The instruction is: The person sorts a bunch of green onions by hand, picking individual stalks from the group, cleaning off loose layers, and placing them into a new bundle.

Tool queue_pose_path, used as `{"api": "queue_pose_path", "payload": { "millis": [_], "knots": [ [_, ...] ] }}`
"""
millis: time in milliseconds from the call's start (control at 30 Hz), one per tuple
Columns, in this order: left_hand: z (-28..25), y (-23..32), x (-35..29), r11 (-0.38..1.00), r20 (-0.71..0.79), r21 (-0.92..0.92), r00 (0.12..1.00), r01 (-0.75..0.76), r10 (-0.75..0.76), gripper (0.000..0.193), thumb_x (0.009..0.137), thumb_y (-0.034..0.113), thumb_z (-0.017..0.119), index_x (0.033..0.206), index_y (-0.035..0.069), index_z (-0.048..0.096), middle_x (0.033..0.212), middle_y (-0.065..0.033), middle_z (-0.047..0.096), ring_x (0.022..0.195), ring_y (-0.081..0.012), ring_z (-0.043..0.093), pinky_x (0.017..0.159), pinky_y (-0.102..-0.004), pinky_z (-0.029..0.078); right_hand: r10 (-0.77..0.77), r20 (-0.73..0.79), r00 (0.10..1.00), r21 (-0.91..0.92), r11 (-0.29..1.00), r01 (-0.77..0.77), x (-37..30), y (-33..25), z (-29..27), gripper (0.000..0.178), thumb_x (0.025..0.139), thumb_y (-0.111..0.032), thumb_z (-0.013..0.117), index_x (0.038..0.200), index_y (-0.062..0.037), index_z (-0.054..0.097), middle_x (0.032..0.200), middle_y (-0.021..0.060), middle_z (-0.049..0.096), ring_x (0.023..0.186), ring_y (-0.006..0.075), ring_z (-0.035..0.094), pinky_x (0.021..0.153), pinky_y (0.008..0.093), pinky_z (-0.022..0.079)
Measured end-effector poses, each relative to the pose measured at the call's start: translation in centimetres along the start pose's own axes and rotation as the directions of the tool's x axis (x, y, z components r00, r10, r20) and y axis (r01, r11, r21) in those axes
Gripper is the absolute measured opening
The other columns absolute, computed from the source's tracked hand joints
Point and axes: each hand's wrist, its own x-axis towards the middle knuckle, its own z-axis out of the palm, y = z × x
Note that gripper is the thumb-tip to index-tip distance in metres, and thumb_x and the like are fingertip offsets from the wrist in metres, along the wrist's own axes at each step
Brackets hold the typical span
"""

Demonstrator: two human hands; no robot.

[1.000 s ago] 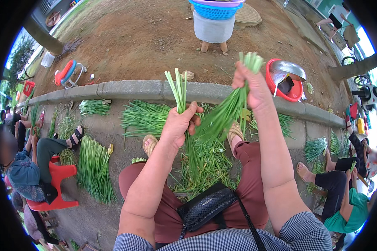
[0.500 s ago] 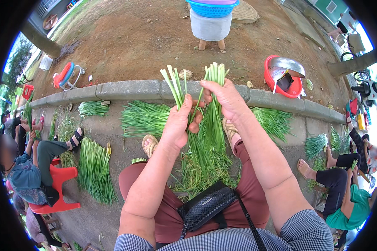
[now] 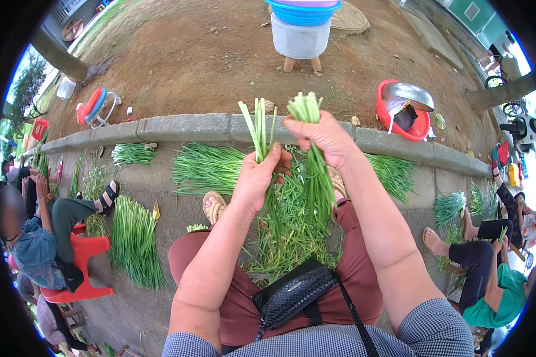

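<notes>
My left hand (image 3: 257,178) is closed around a thin bunch of garlic chives (image 3: 258,130), pale cut ends up and green leaves hanging below the fingers. A thicker bunch of garlic chives (image 3: 319,187) is gripped in my right hand (image 3: 327,138), its whitish ends poking out above the fist and its leaves trailing down. A gap separates the two bunches at the hands. Under them, between my feet, lies a loose heap of green and yellowish leaves (image 3: 295,244). A black pouch (image 3: 295,297) rests on my lap.
Chive piles lie at the left (image 3: 136,244), by the kerb (image 3: 205,169) and beyond my right foot (image 3: 393,175). A stone kerb (image 3: 184,128) crosses ahead. Past it stand a red basin (image 3: 420,125) and a white stool-like stand (image 3: 301,38). People sit left (image 3: 36,250) and right (image 3: 500,291).
My hands have drawn apart, the right moving slightly right and down with its bunch tilting. The right fingers no longer meet the left hand's stalks. The left hand has shifted slightly.
</notes>
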Motion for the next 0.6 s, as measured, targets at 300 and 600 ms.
{"api": "queue_pose_path", "payload": {
  "millis": [300, 600],
  "knots": [
    [0.2, 0.1, -0.3, 1.0, 0.06, 0.013, 0.998, -0.004, 0.004, 0.032, 0.089, 0.035, 0.056, 0.095, 0.005, 0.064, 0.084, -0.0038, 0.065, 0.082, -0.0134, 0.058, 0.059, -0.0277, 0.044, -0.094, -0.127, 0.987, 0.047, 0.994, 0.101, 0.1, -0.4, -0.6, 0.015, 0.081, -0.017, 0.068, 0.082, -0.007, 0.057, 0.063, 0.0005, 0.055, 0.051, 0.0091, 0.049, 0.045, 0.022, 0.04],
    [-1.0, -0.6, 0.8, 0.994, 0.026, 0.109, 1.0, -0.012, 0.009, 0.032, 0.09, 0.034, 0.056, 0.084, 0.003, 0.063, 0.063, -0.0034, 0.057, 0.053, -0.0102, 0.05, 0.044, -0.0219, 0.036, -0.121, -0.078, 0.99, 0.077, 0.989, 0.127, -1.1, -1.7, -0.3, 0.028, 0.073, -0.014, 0.075, 0.093, -0.0038, 0.057, 0.063, -0.002, 0.052, 0.051, 0.0064, 0.047, 0.045, 0.0201, 0.039]
  ]
}}
